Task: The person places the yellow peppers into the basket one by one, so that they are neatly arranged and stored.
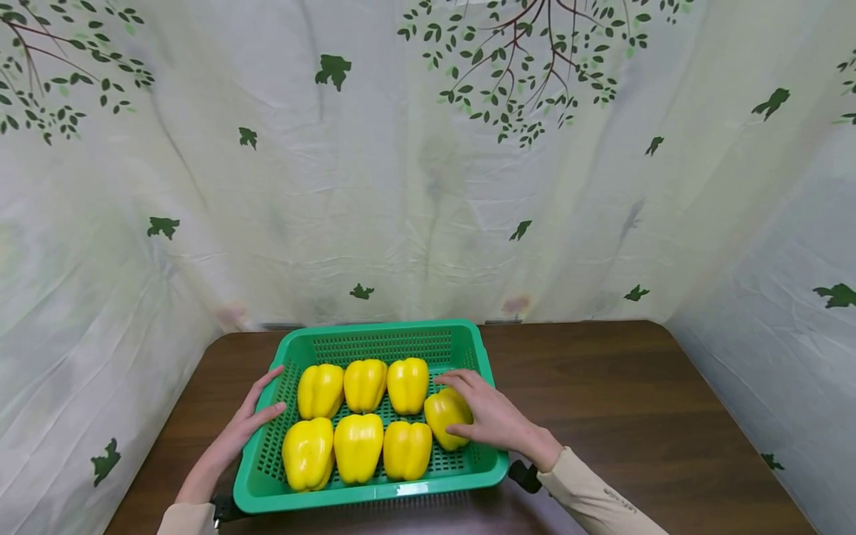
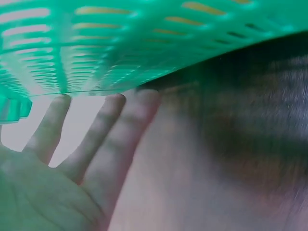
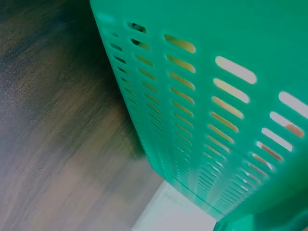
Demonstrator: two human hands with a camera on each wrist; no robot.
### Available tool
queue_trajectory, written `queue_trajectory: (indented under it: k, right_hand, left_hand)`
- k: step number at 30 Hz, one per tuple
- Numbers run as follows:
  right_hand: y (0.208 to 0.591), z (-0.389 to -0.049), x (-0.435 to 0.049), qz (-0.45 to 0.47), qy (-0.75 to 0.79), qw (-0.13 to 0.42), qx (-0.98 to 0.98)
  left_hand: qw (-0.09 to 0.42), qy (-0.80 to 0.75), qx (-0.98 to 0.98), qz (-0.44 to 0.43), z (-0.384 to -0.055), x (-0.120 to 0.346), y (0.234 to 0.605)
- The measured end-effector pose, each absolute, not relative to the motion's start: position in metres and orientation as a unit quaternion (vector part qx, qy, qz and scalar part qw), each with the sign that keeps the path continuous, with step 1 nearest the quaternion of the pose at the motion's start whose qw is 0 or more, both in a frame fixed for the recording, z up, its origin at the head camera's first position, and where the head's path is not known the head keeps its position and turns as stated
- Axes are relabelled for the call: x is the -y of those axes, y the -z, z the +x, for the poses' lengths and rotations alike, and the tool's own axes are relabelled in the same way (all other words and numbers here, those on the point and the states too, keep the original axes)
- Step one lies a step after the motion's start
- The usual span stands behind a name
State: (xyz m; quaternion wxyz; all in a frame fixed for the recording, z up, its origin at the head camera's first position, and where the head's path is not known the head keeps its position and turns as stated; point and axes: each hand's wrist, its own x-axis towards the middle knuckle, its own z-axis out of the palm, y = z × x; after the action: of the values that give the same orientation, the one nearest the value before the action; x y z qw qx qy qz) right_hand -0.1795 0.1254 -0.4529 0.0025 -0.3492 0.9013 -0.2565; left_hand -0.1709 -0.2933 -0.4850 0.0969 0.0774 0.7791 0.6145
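Note:
A green plastic basket (image 1: pixel 374 490) holds several yellow bell peppers (image 1: pixel 364 386) in two rows. My left hand (image 1: pixel 244 427) grips the basket's left rim, with the thumb and a finger over the edge. In the left wrist view, other fingers (image 2: pixel 103 139) of that hand extend along the outside of the perforated wall. Reaching over the right rim, my right hand (image 1: pixel 491 416) holds the rightmost bell pepper (image 1: pixel 444 417), thumb on its near side and fingers at its far side. The right wrist view shows the basket's slotted outer wall (image 3: pixel 202 29); the right hand is mostly hidden behind it.
The basket stands on a dark brown wooden table (image 1: pixel 602 416), toward its left half. A pale curtain (image 1: pixel 428 186) with leaf prints hangs behind the table and along both sides. Brown tabletop extends to the right of the basket.

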Motion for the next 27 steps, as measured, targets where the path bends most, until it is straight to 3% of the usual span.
queue_trajectory:
  k: [10, 24, 27]
  right_hand:
    - [0.447, -0.176, -0.137, -0.321, 0.375, -0.011, -0.869]
    - [0.437, -0.176, -0.151, -0.299, 0.378, -0.074, -0.873]
    - [0.435, -0.174, -0.156, -0.282, 0.375, -0.083, -0.879]
  left_hand:
    - [0.108, -0.560, -0.819, 0.064, -0.172, 0.297, 0.473]
    - [0.137, -0.524, -0.836, 0.085, -0.162, 0.305, 0.454]
    - [0.118, -0.505, -0.849, 0.098, -0.158, 0.305, 0.444]
